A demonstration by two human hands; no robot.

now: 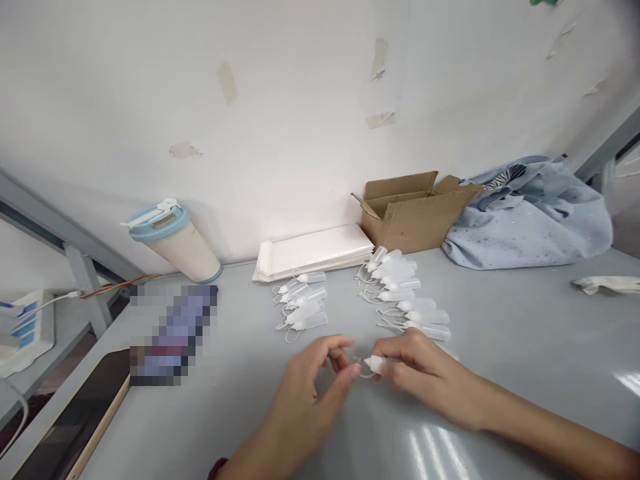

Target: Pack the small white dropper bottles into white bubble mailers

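My right hand is closed around a small clear plastic dropper bottle, whose white cap sticks out toward the left. My left hand pinches at the thin loop by that cap, thumb and fingers curled together. Both hands hover just above the grey table. Just beyond them lie two groups of the same small bottles: a smaller cluster at the left and a longer row at the right.
A stack of white flat bags and an open cardboard box stand against the wall. A blue cloth bundle lies at the right, a lidded cup at the left, a dark tablet at the table's left edge.
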